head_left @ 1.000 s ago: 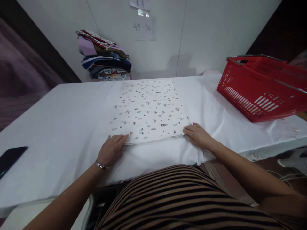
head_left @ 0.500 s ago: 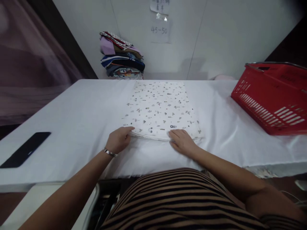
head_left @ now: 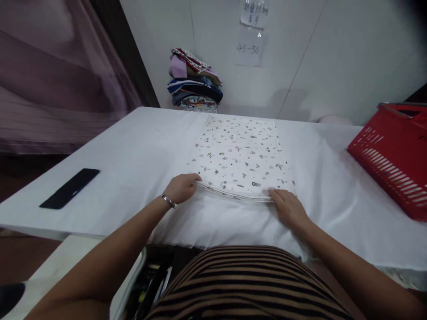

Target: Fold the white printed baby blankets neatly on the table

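Note:
A white cloth (head_left: 240, 155) with small printed motifs lies folded in several layers on the white-covered table. My left hand (head_left: 182, 187), with a metal band at the wrist, is closed on the cloth's near left corner, thumb on top. At the near right corner, my right hand (head_left: 289, 208) grips the same edge, its fingers over the top and its thumb hidden. Between my hands the near edge shows stacked layers and sags slightly.
A red plastic basket (head_left: 393, 164) stands on the right of the table (head_left: 133, 155). On the left lies a flat black object (head_left: 70, 189), perhaps a phone. A pile of folded clothes (head_left: 195, 82) sits beyond the far edge, by the wall. Pinkish fabric (head_left: 60, 80) hangs at the left.
The camera view has turned, so everything sits farther right in the picture. Both hands stay at the near corners of the cloth; its layered edge now shows more clearly, slightly raised.

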Tool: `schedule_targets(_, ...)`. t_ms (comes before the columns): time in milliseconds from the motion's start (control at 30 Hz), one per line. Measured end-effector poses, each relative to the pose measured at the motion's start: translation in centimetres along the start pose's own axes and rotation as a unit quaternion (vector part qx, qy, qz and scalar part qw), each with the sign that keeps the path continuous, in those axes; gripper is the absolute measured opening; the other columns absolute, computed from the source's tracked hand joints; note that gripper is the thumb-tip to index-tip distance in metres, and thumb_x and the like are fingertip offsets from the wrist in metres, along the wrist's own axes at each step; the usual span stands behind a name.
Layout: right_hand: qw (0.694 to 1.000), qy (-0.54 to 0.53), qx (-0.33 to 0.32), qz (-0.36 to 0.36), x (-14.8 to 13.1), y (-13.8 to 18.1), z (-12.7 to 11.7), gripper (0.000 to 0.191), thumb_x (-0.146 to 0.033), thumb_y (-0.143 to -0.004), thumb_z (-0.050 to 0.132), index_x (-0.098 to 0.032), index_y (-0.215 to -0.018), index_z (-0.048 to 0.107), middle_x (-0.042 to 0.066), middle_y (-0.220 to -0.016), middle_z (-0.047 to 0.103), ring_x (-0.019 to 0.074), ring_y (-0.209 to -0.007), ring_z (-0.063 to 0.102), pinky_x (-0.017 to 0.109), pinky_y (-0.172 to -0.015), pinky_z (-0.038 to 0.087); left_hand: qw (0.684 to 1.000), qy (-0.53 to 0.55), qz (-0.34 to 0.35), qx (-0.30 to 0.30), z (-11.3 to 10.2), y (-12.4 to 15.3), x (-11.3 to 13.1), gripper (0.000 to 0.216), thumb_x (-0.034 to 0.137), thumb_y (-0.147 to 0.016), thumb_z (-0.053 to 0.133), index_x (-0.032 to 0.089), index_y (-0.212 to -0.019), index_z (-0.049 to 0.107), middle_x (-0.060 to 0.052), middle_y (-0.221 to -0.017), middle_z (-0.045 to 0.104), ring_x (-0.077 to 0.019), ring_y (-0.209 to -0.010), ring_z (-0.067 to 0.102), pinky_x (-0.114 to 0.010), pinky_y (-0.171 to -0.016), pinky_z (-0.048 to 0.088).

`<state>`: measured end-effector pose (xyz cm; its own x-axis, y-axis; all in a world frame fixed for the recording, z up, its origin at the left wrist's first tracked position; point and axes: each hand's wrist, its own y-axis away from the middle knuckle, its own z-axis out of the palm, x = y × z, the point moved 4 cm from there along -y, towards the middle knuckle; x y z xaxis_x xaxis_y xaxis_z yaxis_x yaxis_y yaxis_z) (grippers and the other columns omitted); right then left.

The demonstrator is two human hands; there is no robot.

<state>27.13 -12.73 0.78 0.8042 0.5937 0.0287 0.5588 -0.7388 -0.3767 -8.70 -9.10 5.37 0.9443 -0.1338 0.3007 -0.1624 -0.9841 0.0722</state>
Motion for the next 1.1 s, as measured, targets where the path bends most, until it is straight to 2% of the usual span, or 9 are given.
schedule_targets(133, 1.000, 0.007, 0.002, 0.012, 2.2, 1.9, -0.4, 0.040, -0.008, -0.084, 0.040, -0.016, -0.121, 0.054, 0.013, -0.109, 0.064, 0.0262, -0.100, 0.057, 0.040, -0.084, 0.047, 0.997, -0.025, 0.058, 0.041, 1.3, 1.0, -0.6, 0.041, 0.009, -0.071, 0.043, 0.023, -0.104, 0.062, -0.002, -0.107, 0.068, -0.0199, -0.099, 0.060, -0.031, -0.081, 0.046)
schedule_targets(267, 0.999, 0.028, 0.005, 0.016, 3.3, 3.0, -0.4, 0.034, -0.009, -0.084, 0.040, -0.014, -0.114, 0.057, 0.014, -0.108, 0.064, 0.0268, -0.099, 0.058, 0.041, -0.084, 0.047, 0.985, -0.072, 0.137, 0.081, 2.3, 2.6, -1.6, 0.046, 0.003, -0.067, 0.043, 0.018, -0.106, 0.061, -0.007, -0.112, 0.065, -0.0225, -0.104, 0.056, -0.035, -0.085, 0.046)
schedule_targets(433, 0.999, 0.041, 0.021, 0.019, 4.2, 3.3, -0.2, 0.031, -0.009, -0.084, 0.041, -0.015, -0.108, 0.059, 0.013, -0.103, 0.065, 0.0259, -0.094, 0.059, 0.040, -0.082, 0.048, 0.977, -0.084, 0.130, 0.143, 2.3, 3.7, -4.6, 0.042, 0.005, -0.067, 0.046, 0.017, -0.104, 0.062, -0.010, -0.109, 0.065, -0.0252, -0.103, 0.057, -0.039, -0.086, 0.047)
schedule_targets(567, 0.998, 0.038, 0.043, 0.007, 4.6, 3.0, -0.9, 0.029, -0.006, -0.081, 0.041, -0.015, -0.101, 0.061, 0.012, -0.098, 0.067, 0.0242, -0.090, 0.060, 0.038, -0.079, 0.049, 0.968, -0.041, 0.159, 0.189, 1.3, 3.9, -5.8, 0.033, 0.008, -0.071, 0.047, 0.019, -0.097, 0.063, -0.008, -0.101, 0.068, -0.0216, -0.096, 0.060, -0.036, -0.084, 0.050)
schedule_targets(733, 0.998, 0.028, 0.056, -0.002, 4.5, 2.7, -2.6, 0.025, -0.007, -0.082, 0.041, -0.018, -0.091, 0.062, 0.008, -0.089, 0.067, 0.0216, -0.082, 0.061, 0.036, -0.074, 0.049, 0.957, 0.013, 0.200, 0.208, -1.0, 4.2, -5.3, 0.018, 0.020, -0.079, 0.046, 0.023, -0.082, 0.064, -0.004, -0.090, 0.069, -0.0204, -0.095, 0.061, -0.035, -0.085, 0.050)
schedule_targets(800, 0.999, 0.016, 0.045, -0.001, 4.3, 2.6, -3.4, 0.026, -0.005, -0.081, 0.041, -0.019, -0.089, 0.062, 0.007, -0.085, 0.067, 0.0211, -0.079, 0.061, 0.036, -0.075, 0.049, 0.959, 0.027, 0.187, 0.211, -1.8, 4.4, -5.0, 0.017, 0.022, -0.076, 0.047, 0.024, -0.079, 0.064, -0.003, -0.090, 0.069, -0.0217, -0.101, 0.060, -0.036, -0.089, 0.049)
schedule_targets(933, 1.000, -0.012, 0.021, 0.014, 3.9, 2.7, -5.6, 0.031, -0.001, -0.076, 0.039, -0.020, -0.088, 0.060, 0.005, -0.080, 0.065, 0.0195, -0.075, 0.061, 0.040, -0.082, 0.047, 0.971, 0.074, 0.149, 0.173, -3.0, 4.5, -4.6, 0.018, 0.025, -0.073, 0.048, 0.027, -0.076, 0.066, -0.002, -0.095, 0.070, -0.0242, -0.114, 0.056, -0.038, -0.095, 0.049)
schedule_targets(1100, 0.993, -0.083, -0.057, 0.065, 3.3, 2.9, -8.9, 0.032, -0.002, -0.071, 0.040, -0.024, -0.081, 0.059, 0.004, -0.076, 0.062, 0.0209, -0.074, 0.060, 0.036, -0.069, 0.048, 0.975, 0.136, 0.112, 0.136, -4.7, 5.4, -5.0, 0.024, 0.039, -0.076, 0.050, 0.034, -0.088, 0.071, -0.001, -0.108, 0.070, -0.0279, -0.119, 0.054, -0.044, -0.098, 0.048)
